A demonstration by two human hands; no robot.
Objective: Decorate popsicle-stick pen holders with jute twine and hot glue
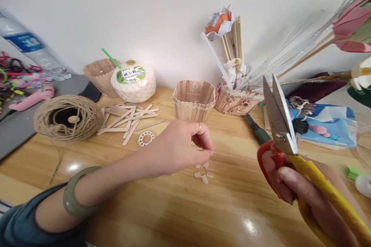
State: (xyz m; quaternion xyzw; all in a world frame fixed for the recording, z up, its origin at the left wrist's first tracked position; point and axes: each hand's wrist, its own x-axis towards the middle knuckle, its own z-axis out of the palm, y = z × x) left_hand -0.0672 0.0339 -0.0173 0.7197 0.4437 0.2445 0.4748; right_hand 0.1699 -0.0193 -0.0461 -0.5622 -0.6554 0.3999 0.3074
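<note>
Gripped in my right hand (307,189) is a pair of scissors (285,135) with red and yellow handles, its blades pointing up and slightly apart. My left hand (185,144) hovers over the middle of the table, thumb and forefinger pinched together; whatever is between them is hidden or too small to name. Just below those fingertips, several small cut wooden stick pieces (204,178) lie in a ring on the wood. Beyond the hand stands a basket made of craft sticks (194,102). Left of it, a white disc with holes (146,138) lies flat near the wrist.
Loose craft sticks (130,117) spread beside a twine ball (68,117). Behind them are a white coconut with a straw (133,85) and another stick basket (100,75). A decorated basket (239,102) holds paper flowers; a dark-handled tool (259,131) and a blue packet (327,123) lie right.
</note>
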